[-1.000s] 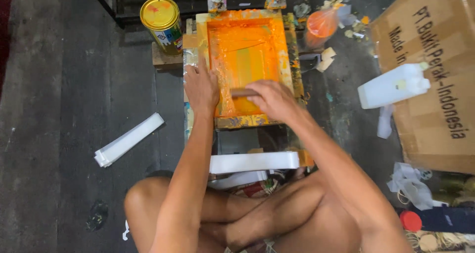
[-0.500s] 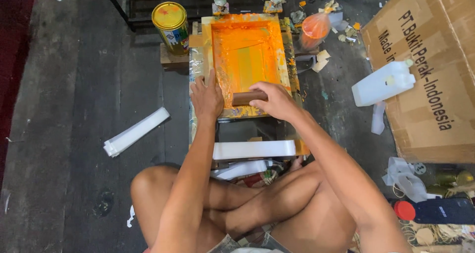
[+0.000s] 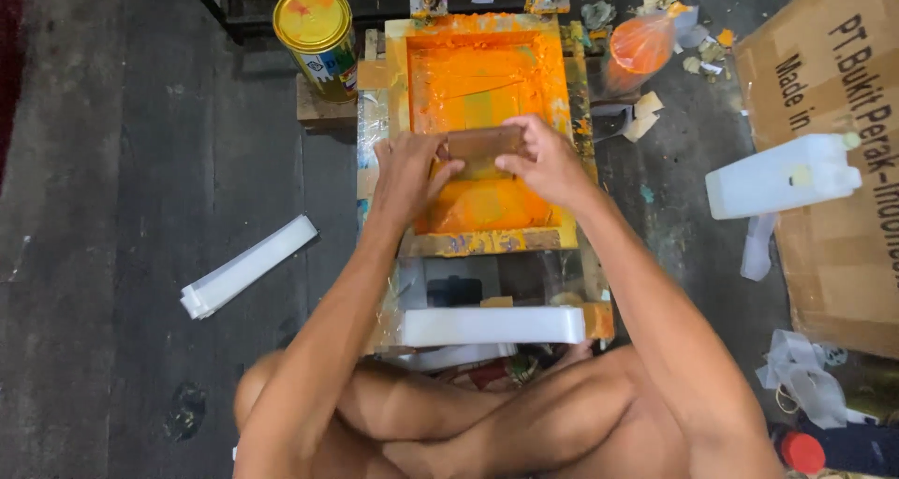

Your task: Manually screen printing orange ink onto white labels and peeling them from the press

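A wooden-framed printing screen (image 3: 395, 67) smeared with orange ink lies on a low stand in front of me. Both hands hold a brown wooden squeegee (image 3: 484, 143) across the middle of the screen. My left hand (image 3: 407, 172) grips its left end and my right hand (image 3: 546, 162) grips its right end. A white stack of plastic sheets (image 3: 493, 325) lies at the near edge of the stand, just beyond my crossed legs.
A yellow-lidded can (image 3: 316, 35) stands on a wood block at the far left of the screen. An orange-filled bag (image 3: 639, 50), a white jerrycan (image 3: 779, 176) and a cardboard box (image 3: 833, 142) sit to the right. Another white sheet stack (image 3: 247, 265) lies on the dark floor at left.
Both hands have pushed the squeegee from the screen's near edge up to its middle. My left hand, earlier on the frame, now grips the squeegee.
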